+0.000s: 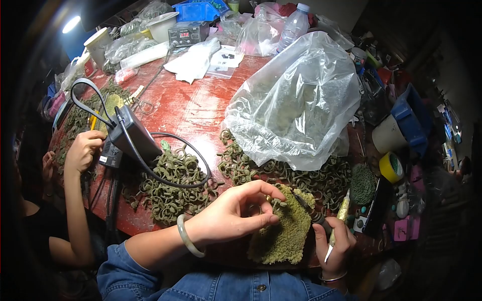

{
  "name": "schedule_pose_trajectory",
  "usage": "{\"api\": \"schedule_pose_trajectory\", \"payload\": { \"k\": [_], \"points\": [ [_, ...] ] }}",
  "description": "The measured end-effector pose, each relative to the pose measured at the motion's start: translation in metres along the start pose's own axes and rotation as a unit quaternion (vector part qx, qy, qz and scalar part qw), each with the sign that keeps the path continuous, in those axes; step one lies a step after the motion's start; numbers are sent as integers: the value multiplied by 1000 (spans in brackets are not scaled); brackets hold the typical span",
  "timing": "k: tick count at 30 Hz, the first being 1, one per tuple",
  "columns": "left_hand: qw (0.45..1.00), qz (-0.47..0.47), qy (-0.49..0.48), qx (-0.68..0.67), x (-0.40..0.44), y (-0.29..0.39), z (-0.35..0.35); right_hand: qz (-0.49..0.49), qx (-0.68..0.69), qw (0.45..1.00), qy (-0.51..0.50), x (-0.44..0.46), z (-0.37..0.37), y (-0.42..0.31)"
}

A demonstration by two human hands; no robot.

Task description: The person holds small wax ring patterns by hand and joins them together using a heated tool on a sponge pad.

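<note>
Between thumb and fingertips, my left hand (238, 210) pinches a small green-grey ring-like piece (277, 203) over a rough yellow-green pad (286, 233). At the pad's right side, my right hand (335, 243) is wrapped round a dark-handled tool (317, 216), whose thin tip points up and left towards the piece. A gold tube with a white tip (343, 213) lies across the fingers of my right hand. Piles of similar green-grey pieces (175, 188) lie beyond my hands, partly under a large clear plastic bag (296, 100).
A black device (135, 135) with looping cables stands left of centre. Another person's hand (84, 150) is beside it. A yellow tape roll (391, 167), a green textured lump (363, 184) and a blue bin (410, 118) are at right. A bottle (294, 27) stands at the back.
</note>
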State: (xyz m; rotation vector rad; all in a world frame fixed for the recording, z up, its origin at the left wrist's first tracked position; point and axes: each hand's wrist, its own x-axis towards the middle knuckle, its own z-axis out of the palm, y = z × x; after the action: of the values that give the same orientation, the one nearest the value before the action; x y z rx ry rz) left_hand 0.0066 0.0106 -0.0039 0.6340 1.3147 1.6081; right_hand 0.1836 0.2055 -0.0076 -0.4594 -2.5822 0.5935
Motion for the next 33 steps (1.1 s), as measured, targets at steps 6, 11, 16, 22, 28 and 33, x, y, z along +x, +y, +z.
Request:
{"api": "schedule_pose_trajectory", "payload": {
  "k": [6,11,16,22,28,33],
  "points": [
    [1000,1,-1,-6,0,0,0,-33,2,999,42,-5,1,7],
    [1000,2,-5,4,0,-1,0,-68,-3,995,67,-5,-1,6],
    [1000,-6,-10,10,0,1,0,-85,-1,994,66,-6,0,8],
    [1000,6,-16,18,0,1,0,-79,-4,995,56,-8,-1,7],
    [999,-1,-27,21,-1,1,-1,-77,-8,995,58,-8,-1,7],
    [999,-10,-32,12,-1,2,-1,-84,-7,995,61,-5,-2,4]
  ]
}}
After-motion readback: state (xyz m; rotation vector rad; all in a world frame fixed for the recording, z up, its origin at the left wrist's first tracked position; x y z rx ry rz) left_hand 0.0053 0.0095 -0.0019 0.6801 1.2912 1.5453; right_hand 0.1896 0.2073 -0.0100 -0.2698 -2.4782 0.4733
